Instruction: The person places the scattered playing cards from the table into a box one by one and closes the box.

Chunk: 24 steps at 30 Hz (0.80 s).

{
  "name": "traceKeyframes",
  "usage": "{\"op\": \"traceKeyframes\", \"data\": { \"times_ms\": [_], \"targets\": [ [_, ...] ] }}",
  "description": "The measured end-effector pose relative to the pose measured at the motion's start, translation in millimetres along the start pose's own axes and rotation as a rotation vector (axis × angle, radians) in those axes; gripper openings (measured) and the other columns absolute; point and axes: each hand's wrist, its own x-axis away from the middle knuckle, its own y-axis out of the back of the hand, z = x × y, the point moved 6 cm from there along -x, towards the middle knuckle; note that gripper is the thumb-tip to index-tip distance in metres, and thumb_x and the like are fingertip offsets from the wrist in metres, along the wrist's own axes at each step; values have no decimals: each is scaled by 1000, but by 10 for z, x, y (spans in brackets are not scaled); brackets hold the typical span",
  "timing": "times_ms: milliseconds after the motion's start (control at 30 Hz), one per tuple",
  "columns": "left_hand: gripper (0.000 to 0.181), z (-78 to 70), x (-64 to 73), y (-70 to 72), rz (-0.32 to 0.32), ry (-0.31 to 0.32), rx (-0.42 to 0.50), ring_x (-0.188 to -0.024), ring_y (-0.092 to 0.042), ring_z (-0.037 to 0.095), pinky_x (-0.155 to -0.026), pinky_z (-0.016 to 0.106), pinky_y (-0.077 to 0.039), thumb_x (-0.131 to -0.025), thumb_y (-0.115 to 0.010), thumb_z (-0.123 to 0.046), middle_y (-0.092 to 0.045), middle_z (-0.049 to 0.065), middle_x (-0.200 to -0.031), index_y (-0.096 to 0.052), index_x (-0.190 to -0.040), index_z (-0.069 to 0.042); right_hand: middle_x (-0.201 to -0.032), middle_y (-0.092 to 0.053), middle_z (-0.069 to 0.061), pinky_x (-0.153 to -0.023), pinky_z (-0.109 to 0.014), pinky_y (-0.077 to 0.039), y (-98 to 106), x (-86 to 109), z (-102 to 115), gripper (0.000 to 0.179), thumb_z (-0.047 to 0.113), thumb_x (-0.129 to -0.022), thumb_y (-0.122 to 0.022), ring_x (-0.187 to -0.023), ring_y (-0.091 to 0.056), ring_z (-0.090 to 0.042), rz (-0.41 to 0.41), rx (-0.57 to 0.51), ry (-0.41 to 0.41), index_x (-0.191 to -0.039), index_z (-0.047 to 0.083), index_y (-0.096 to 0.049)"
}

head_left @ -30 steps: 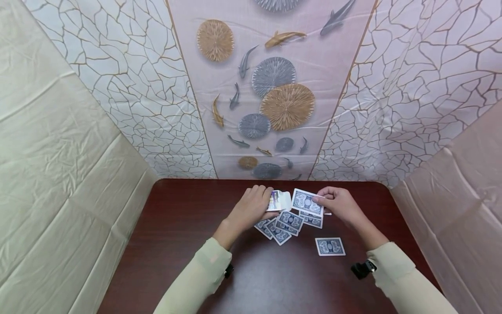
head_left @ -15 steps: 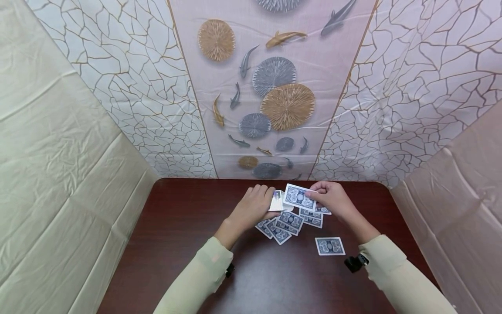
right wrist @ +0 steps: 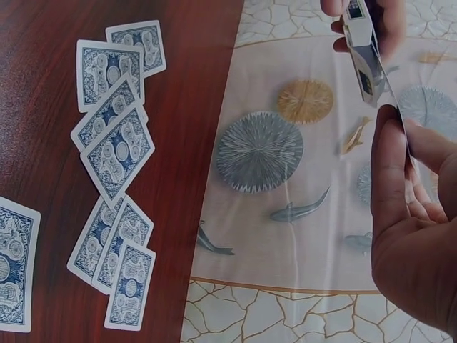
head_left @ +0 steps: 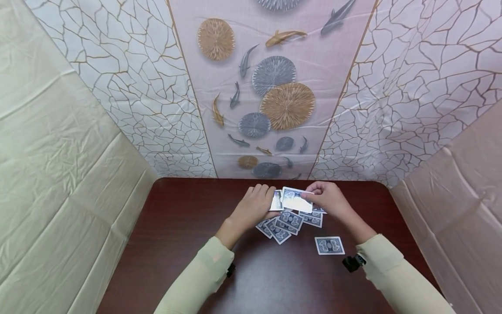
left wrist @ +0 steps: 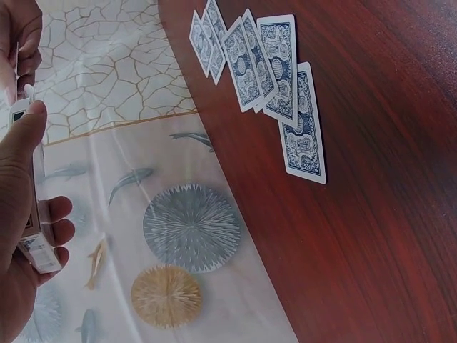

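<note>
My left hand (head_left: 251,207) grips a small card box (head_left: 276,201), its thumb along one side and its fingers round the other in the left wrist view. From the right, my right hand (head_left: 331,199) pinches a playing card (head_left: 295,199) by one end, between thumb and fingers. The card's far end overlaps the box's open end in the head view, and glare whitens its patterned back. Seen edge-on in the right wrist view, the card is a thin line (right wrist: 397,107) meeting the box (right wrist: 363,68). Both hands are raised above the table.
Several blue-backed playing cards (head_left: 279,231) lie face down, overlapping, on the dark red wooden table (head_left: 188,226) below the hands. A single card (head_left: 330,246) lies apart, nearer the front right. Fabric-covered walls (head_left: 176,131) enclose the table's back and sides.
My right hand has moved left with the card, bringing it from beside the box's open flap to over the opening. My left hand and the box have stayed nearly in place.
</note>
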Motion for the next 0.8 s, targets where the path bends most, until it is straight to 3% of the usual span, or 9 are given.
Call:
{"op": "traceKeyframes", "data": {
  "times_ms": [333,533,800],
  "targets": [
    [78,-23,3,-19,-6,-8,-11,-103,-61,23,-86,38,-51,-89,-65,-69,-64,7,-116,-56,-133,-4,-82,-74,-10,-64,-34,-58,-73,-33,4,24,18,-93,-76,-68,-64,-15,116,0,-25,-102,-3,-67],
    [75,-29,17,-43,-35,-29,-4,-100,-61,23,-83,37,-51,-90,-64,-68,-64,7,-113,-57,-131,-5,-81,-74,-11,-64,-37,-59,-109,-79,25,23,16,-93,-76,-67,-64,-15,162,-12,9,-101,-4,-67],
    [79,-15,29,-41,-43,-11,-14,-101,-61,22,-84,36,-50,-88,-65,-69,-64,7,-114,-56,-132,-5,-97,-74,-10,-74,-34,-61,-176,-95,-50,38,23,-101,-66,-80,-70,-14,203,-177,-66,-121,-9,-64]
  ]
}}
